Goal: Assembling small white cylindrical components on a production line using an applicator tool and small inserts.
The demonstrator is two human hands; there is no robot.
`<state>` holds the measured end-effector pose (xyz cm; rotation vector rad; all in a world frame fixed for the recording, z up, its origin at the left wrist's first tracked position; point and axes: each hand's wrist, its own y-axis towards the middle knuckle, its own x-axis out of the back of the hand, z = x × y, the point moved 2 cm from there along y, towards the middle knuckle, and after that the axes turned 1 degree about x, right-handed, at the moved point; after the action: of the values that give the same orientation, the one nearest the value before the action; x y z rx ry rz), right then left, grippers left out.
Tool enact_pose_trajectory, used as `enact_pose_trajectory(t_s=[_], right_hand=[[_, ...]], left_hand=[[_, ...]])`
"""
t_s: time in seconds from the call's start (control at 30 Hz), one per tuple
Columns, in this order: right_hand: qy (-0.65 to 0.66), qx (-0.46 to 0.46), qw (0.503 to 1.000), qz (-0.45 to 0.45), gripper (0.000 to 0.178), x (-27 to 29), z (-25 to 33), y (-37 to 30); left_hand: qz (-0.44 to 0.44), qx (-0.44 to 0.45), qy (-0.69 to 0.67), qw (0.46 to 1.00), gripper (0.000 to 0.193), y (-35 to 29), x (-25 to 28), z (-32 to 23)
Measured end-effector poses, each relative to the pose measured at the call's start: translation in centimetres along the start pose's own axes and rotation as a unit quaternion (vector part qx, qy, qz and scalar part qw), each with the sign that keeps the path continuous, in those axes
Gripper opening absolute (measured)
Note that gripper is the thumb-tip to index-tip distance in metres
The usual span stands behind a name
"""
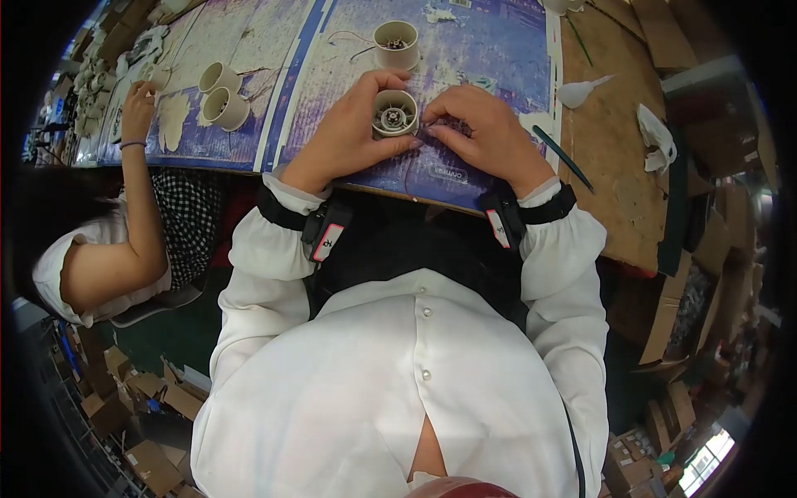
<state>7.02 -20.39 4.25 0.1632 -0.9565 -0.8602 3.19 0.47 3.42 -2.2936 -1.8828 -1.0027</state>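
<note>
head cam | looks steeply down | near, over chest and workbench (614, 166)

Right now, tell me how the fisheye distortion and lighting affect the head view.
Head view: black fisheye corners; the table edge bows. Even lighting, no harsh glare. Left hand and right hand around the round white housing are sharp; boxes at the rim look stretched and dimmer.
</note>
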Motion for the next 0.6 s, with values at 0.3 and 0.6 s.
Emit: enact_pose_trajectory(t_s=[0.3, 0.6], right_hand=[[-0.036, 0.016, 0.999, 0.010, 0.013, 0.01, 0.30, 0.22], [0.000, -0.063, 0.998, 0.011, 0.014, 0.22, 0.29, 0.47]], left_hand=[[-0.009, -0.060, 0.128, 0.990, 0.063, -0.08, -0.02, -0.23], [-0.036, 0.085, -0.094, 0.991, 0.058, 0.18, 0.41, 0.06]])
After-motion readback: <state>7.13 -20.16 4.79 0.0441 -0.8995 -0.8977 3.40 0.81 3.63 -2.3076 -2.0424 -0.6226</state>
